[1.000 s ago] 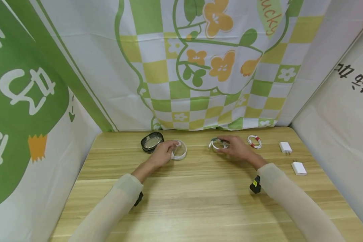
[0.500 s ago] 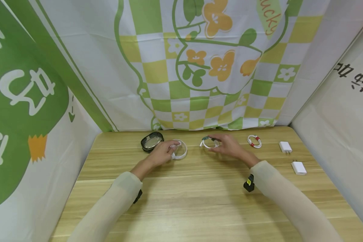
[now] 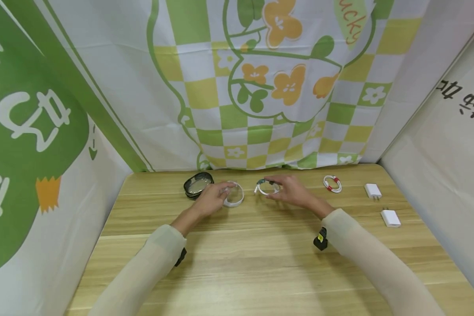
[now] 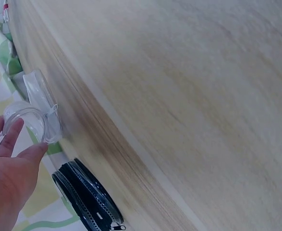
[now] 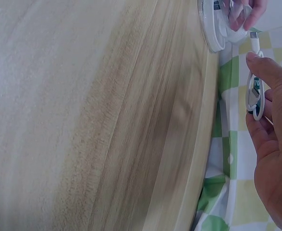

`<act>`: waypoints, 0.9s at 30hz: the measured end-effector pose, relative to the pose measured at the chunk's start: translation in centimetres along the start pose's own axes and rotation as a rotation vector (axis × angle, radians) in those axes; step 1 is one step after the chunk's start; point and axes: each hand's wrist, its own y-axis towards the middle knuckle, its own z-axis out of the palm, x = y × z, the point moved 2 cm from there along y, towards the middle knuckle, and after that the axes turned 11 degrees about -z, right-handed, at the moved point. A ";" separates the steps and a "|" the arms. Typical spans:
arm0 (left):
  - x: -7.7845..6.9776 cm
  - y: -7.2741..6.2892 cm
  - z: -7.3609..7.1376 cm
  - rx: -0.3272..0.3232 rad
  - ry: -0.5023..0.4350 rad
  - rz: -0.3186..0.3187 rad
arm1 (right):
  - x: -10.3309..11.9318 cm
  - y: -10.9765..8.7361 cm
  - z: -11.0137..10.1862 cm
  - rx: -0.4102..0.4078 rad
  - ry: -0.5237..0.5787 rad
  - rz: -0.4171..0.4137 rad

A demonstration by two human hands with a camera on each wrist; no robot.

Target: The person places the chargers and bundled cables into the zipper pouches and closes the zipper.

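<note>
Near the back of the table stands a clear round zip case (image 3: 238,201) with white trim. My left hand (image 3: 210,200) pinches its lifted lid (image 4: 28,111) between thumb and fingers, while the case body (image 4: 42,96) rests on the table. To the right of it, my right hand (image 3: 295,191) holds a coiled white cable (image 3: 256,188) by its edge, above the table. A dark green tie (image 5: 257,84) binds the coil, and one plug (image 5: 255,44) sticks out toward the clear case.
A black-trimmed clear zip case (image 3: 198,184) sits just left of the white one. Right of my right hand lie another coiled white cable (image 3: 326,184) with red ties and two white charger plugs (image 3: 373,191). A patterned curtain (image 3: 260,136) hangs behind the table's back edge.
My right hand has moved left with the cable, closer to the white-trimmed case. The left hand keeps its hold on the lid, almost unmoved.
</note>
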 end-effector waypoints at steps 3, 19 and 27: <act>0.0 -0.1 -0.2 0.000 -0.030 -0.013 | 0.0 0.2 0.1 0.002 -0.002 -0.007; -0.1 0.0 -0.7 -0.004 0.001 0.006 | 1.1 1.7 0.7 0.049 0.026 -0.012; -0.2 0.2 -0.8 -0.006 0.026 0.024 | 1.5 2.2 1.6 0.058 0.060 -0.010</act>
